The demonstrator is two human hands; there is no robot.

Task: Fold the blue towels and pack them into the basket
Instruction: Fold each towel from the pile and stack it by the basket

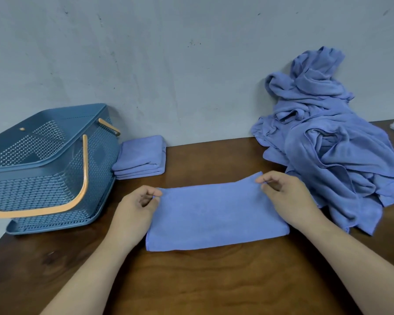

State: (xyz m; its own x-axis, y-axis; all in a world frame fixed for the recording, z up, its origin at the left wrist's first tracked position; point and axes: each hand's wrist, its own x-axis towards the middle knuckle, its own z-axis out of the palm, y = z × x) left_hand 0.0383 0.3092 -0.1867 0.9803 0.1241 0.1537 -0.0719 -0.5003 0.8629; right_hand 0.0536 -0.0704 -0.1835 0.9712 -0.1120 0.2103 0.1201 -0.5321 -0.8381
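here each hand (132, 208) (287, 196) pinches a far corner of the towel (216, 214), right of the basket (43, 169), squaring its fold.

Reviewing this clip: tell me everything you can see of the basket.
The basket is blue plastic with perforated lattice walls, a solid rim and a flared base. Its two tan handles, near handle and far handle, hang folded down outside. It stands upright on the wooden table at the left, near the wall. No towels show inside. A folded towel stack lies by its right side; contact is unclear.
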